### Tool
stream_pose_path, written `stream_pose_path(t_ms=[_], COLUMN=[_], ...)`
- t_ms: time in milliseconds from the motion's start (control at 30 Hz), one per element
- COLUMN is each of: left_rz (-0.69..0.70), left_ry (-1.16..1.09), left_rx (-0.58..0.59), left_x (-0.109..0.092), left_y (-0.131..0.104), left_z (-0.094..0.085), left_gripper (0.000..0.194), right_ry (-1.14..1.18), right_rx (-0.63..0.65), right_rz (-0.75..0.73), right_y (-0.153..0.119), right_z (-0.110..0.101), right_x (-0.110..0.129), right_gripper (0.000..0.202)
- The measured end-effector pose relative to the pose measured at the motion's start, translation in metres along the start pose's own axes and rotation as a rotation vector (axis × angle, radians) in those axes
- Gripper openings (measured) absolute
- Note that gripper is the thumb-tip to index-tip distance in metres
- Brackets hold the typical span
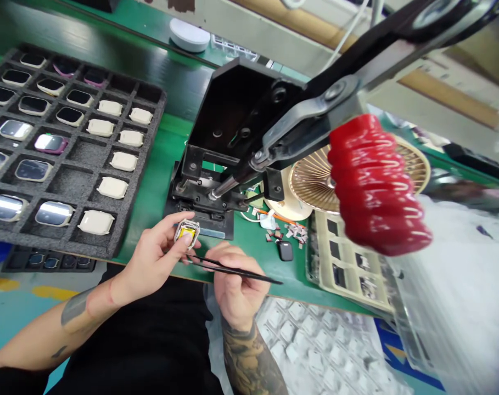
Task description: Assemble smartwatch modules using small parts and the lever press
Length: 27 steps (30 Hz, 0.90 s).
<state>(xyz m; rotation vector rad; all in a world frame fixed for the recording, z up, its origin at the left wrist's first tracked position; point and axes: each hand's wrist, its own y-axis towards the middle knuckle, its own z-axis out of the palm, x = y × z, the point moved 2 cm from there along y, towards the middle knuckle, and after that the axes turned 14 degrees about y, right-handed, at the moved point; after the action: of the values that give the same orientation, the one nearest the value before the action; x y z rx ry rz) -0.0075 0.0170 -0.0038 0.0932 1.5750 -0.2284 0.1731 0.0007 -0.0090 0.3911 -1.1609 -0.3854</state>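
In the head view, the left hand's (150, 266) grip is closed around a small silver-rimmed watch housing with a yellow part inside (187, 231), its thumb over the open face. The housing is held up off the green tabletop (149, 189), just in front of the black metal press (236, 104). The right hand's (239, 288) grip pinches slim black tweezers (253, 275), tips near the housing; whether they touch it, I cannot tell. The step in hand appears to be fine tweezer work on the housing, calling for a steady left hold and careful tip placement.

Both hands work over the tabletop's front edge. The dark grey foam tray (74, 181) limits room leftward, the press forward; its red ribbed handle (375, 192) overhangs the right side. Small loose parts (297, 233) lie beyond the right hand.
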Motion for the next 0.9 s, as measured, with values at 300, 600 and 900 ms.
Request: stream_pose_path(t_ms=[300, 600, 900], left_rz=[-0.002, -0.003, -0.016], left_ry=[-0.158, -0.266, -0.256], left_rx=[-0.034, -0.001, -0.008], left_x=[-0.006, -0.005, -0.005], left_y=[0.003, 0.002, 0.004], left_z=[0.000, -0.004, -0.004], left_gripper=[0.046, 0.047, 0.050], right_ry=[-0.283, -0.236, -0.193], right_rx=[-0.148, -0.158, -0.153], right_rz=[-0.092, -0.024, 0.086], right_y=[0.004, 0.003, -0.001], right_z=[-0.005, -0.012, -0.006], right_x=[0.012, 0.008, 0.001], right_gripper=[0.018, 0.023, 0.012])
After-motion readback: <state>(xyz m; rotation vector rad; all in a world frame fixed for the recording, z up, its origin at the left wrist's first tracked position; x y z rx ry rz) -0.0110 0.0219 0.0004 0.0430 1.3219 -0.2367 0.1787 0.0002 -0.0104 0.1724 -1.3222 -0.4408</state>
